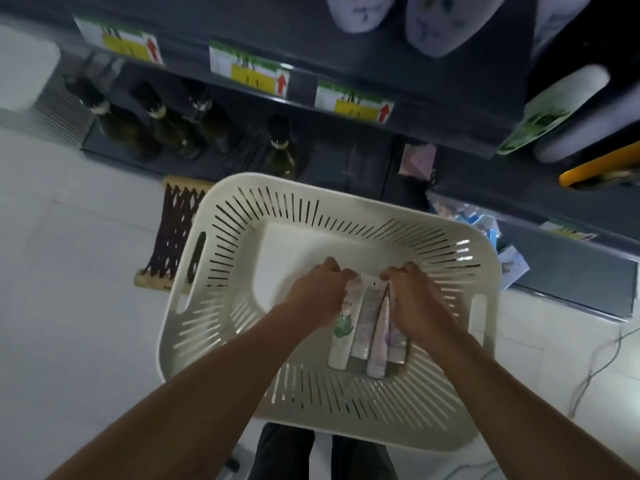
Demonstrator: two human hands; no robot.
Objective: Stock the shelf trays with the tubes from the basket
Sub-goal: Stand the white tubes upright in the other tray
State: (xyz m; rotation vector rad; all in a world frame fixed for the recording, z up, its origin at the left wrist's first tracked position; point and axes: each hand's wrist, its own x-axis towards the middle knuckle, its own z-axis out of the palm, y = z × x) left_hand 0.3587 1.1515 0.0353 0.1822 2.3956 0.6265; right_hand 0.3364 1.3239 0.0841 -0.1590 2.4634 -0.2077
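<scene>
Both hands are grasping the tubes (367,327) inside the basket (221,237): left hand (317,292) and right hand (412,299) clenched around the bunch.

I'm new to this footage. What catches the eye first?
Both hands, left hand and right hand, reach into a big white slotted basket at centre, gathering a bunch of tubes between them. Behind, a dark shelf carries yellow price tags, with dark bottles below.

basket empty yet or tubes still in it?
Not empty: a few tubes lie side by side on the basket floor, both hands gathering them.
</scene>
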